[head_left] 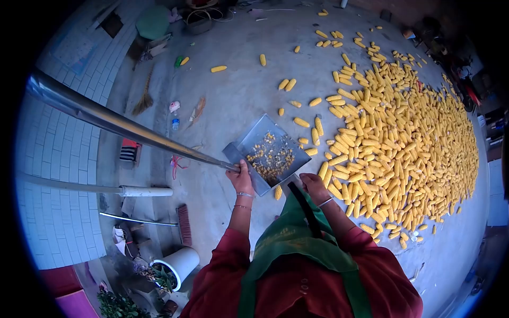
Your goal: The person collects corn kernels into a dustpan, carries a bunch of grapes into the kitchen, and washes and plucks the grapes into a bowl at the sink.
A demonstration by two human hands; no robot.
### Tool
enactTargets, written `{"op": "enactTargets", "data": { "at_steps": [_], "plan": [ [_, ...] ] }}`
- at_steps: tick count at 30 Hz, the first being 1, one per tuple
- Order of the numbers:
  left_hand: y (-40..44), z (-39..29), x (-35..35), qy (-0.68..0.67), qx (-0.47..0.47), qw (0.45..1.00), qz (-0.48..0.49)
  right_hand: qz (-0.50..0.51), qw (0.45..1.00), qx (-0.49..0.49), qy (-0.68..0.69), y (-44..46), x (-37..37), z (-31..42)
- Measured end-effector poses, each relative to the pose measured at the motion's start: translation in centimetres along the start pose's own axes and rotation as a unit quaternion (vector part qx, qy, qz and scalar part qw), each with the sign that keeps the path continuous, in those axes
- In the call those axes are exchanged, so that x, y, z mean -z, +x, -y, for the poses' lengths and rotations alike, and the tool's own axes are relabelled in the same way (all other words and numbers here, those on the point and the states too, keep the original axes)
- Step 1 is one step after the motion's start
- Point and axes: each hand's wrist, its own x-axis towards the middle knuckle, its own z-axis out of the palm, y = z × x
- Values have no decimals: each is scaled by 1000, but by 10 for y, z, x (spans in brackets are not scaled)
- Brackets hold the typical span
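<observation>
A square metal dustpan [254, 137] is in front of me, holding loose yellow kernels and dark debris [271, 158]. My left hand [242, 180] is closed at its near left side, where a shiny metal pole [132, 126] meets the hand from the upper left. Whether pole and dustpan are joined cannot be made out. Along the near right side, my right hand [313, 186] is closed at the rim, its fingertips partly hidden. A green apron [297, 233] hangs below the hands. Several corn cobs [318, 126] lie just right of the dustpan.
A large heap of corn cobs [408, 143] covers the floor to the right, with stray cobs farther ahead. At left are a white post base [146, 191], a broom [184, 225], a straw broom [143, 100], a white planter [180, 264] and a tiled wall [69, 175].
</observation>
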Motion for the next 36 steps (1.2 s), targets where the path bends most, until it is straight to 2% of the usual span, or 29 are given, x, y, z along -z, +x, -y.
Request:
{"op": "enactTargets", "data": {
  "at_steps": [3,5,7,9,12,14,17,19,20,21,22,23,27,29,31,32,35,36],
  "plan": [
    [51,-5,-21,-13,10,1000,25,26,999,-6,-42,48,-38,29],
    [81,-13,-41,-44,43,998,-6,34,996,-12,-80,95,-52,36],
    [132,-1,-57,-36,21,999,-14,24,997,-20,-64,149,-68,57],
    [186,-1,-72,-43,25,999,13,26,988,-95,-121,202,-95,91],
    [266,-6,-118,-58,26,998,-20,59,995,-50,-64,320,-118,113],
    [312,-36,-135,-48,34,998,7,70,996,-25,-41,351,-143,139],
    [366,-83,-172,-71,41,996,39,52,993,1,-105,362,-170,239],
    [367,-127,-224,-121,101,987,24,31,995,45,-89,382,-166,265],
    [390,-124,-249,-125,98,987,26,23,995,63,-72,408,-162,275],
    [415,-113,-272,-98,43,992,60,16,995,82,-55,434,-158,285],
    [438,-110,-295,-64,-9,993,97,-12,997,29,-70,474,-151,297],
    [460,-117,-332,-37,-27,995,86,-43,995,-22,-84,507,-145,308],
    [558,-113,-438,-38,-2,990,138,-52,999,8,3,585,-137,376],
    [596,-107,-476,-38,25,984,174,-36,997,65,20,606,-137,405],
    [633,-86,-517,18,24,979,200,-53,994,92,39,647,-130,422],
    [653,-76,-540,52,-9,978,202,-80,993,74,39,669,-128,436],
    [713,-87,-611,113,-25,952,283,-114,990,51,65,742,-116,467],
    [727,-111,-639,186,-64,929,314,-126,987,54,78,754,-117,491]
  ]
}}
